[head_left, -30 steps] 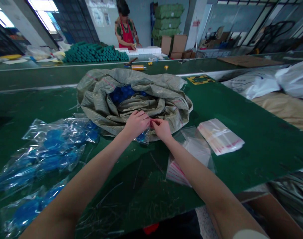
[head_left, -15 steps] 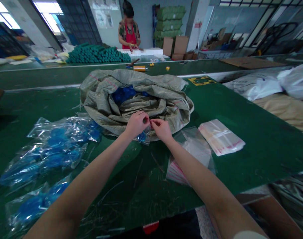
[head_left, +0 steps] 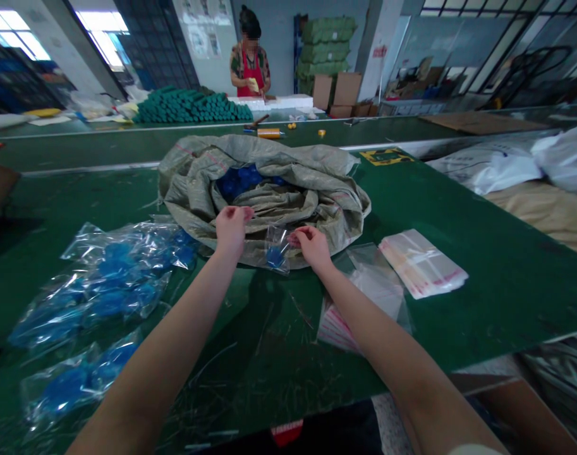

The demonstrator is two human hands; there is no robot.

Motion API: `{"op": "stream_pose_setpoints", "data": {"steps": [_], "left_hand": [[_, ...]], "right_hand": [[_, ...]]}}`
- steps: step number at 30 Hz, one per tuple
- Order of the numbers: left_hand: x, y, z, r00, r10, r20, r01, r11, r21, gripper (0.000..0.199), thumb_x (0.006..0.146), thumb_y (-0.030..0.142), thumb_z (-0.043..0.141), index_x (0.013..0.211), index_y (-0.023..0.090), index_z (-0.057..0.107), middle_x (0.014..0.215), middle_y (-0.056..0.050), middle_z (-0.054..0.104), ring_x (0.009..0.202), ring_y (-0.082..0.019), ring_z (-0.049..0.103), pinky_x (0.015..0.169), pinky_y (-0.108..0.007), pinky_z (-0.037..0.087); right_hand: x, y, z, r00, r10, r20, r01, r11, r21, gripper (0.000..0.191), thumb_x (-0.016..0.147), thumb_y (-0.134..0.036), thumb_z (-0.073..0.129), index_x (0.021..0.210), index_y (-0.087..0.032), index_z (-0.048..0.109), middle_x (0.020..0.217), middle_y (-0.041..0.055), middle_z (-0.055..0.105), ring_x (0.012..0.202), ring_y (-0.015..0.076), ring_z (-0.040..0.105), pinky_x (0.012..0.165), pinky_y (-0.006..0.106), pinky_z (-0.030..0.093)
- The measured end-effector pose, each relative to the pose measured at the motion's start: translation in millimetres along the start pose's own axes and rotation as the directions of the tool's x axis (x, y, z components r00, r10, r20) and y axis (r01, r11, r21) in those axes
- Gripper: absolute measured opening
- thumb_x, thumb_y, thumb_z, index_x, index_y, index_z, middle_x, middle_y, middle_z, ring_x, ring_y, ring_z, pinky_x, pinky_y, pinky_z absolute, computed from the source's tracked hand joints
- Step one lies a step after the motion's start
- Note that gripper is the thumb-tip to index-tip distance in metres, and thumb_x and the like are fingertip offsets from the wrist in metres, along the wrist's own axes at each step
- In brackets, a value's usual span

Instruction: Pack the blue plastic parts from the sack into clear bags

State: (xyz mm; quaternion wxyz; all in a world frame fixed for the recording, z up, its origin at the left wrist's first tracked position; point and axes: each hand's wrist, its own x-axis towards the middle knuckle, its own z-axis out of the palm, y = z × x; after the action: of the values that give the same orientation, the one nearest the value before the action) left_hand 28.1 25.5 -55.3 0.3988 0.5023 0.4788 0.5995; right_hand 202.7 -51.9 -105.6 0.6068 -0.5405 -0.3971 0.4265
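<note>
My right hand (head_left: pixel 311 245) pinches the edge of a small clear bag (head_left: pixel 277 249) with a blue item inside, in front of the sack. To its left, my left hand (head_left: pixel 232 229) hovers over the near side of the grey-green sack (head_left: pixel 335 189), fingers pressed together; whether they hold anything is too small to tell. Blue items (head_left: pixel 241 180) show in the sack's opening. Several filled clear bags with blue contents (head_left: pixel 108 284) lie on the left. Loose empty clear bags (head_left: pixel 373 287) are beside my right forearm.
A stack of flat clear bags (head_left: pixel 421 262) lies on the green table (head_left: pixel 497 284) at the right. Across a second table stands a person in a red apron (head_left: pixel 250 66), near green rolls (head_left: pixel 188 106). White sacks (head_left: pixel 497 165) are at the far right. An orange tape roll (head_left: pixel 269 133) lies beyond the sack.
My left hand has moved left, away from my right hand and the small bag. The bag now hangs from my right hand, more fully in view. The person opposite has raised a hand with something yellowish.
</note>
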Motion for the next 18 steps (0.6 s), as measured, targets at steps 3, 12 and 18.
{"op": "stream_pose_setpoints", "data": {"steps": [3, 12, 18], "left_hand": [[11.2, 3.6, -32.6, 0.971, -0.195, -0.138, 0.160, 0.960, -0.231, 0.009, 0.082, 0.019, 0.042, 0.074, 0.020, 0.039, 0.080, -0.003, 0.062, 0.086, -0.012, 0.066, 0.083, -0.029, 0.054], [-22.7, 17.2, -124.6, 0.984, -0.070, 0.164, -0.135, 0.314, 0.940, 0.037, 0.072, 0.024, 0.062, 0.108, 0.016, 0.064, 0.125, -0.019, 0.062, 0.126, -0.042, 0.049, 0.103, -0.058, 0.037], [-50.8, 34.3, -112.5, 0.984, -0.072, 0.165, -0.167, -0.032, 0.985, 0.050, 0.078, 0.035, 0.059, 0.118, 0.004, 0.063, 0.135, -0.029, 0.053, 0.135, -0.053, 0.033, 0.106, -0.068, 0.025]], "right_hand": [[-0.6, -2.5, 2.8, 0.999, 0.043, 0.001, -0.043, 0.995, 0.090, 0.001, 0.083, -0.022, 0.052, 0.083, -0.022, 0.052, 0.080, 0.0008, 0.070, 0.073, 0.0157, 0.070, 0.071, 0.031, 0.060], [-2.1, -9.2, 7.6, 0.986, 0.141, 0.093, -0.154, 0.976, 0.153, 0.006, 0.088, -0.020, 0.045, 0.088, -0.025, 0.042, 0.078, -0.0032, 0.070, 0.061, 0.0145, 0.069, 0.061, 0.031, 0.059], [-3.0, -14.3, 6.6, 0.981, 0.142, 0.134, -0.157, 0.981, 0.115, 0.004, 0.090, -0.022, 0.043, 0.089, -0.026, 0.041, 0.083, -0.0022, 0.070, 0.062, 0.0135, 0.069, 0.059, 0.029, 0.057]]}}
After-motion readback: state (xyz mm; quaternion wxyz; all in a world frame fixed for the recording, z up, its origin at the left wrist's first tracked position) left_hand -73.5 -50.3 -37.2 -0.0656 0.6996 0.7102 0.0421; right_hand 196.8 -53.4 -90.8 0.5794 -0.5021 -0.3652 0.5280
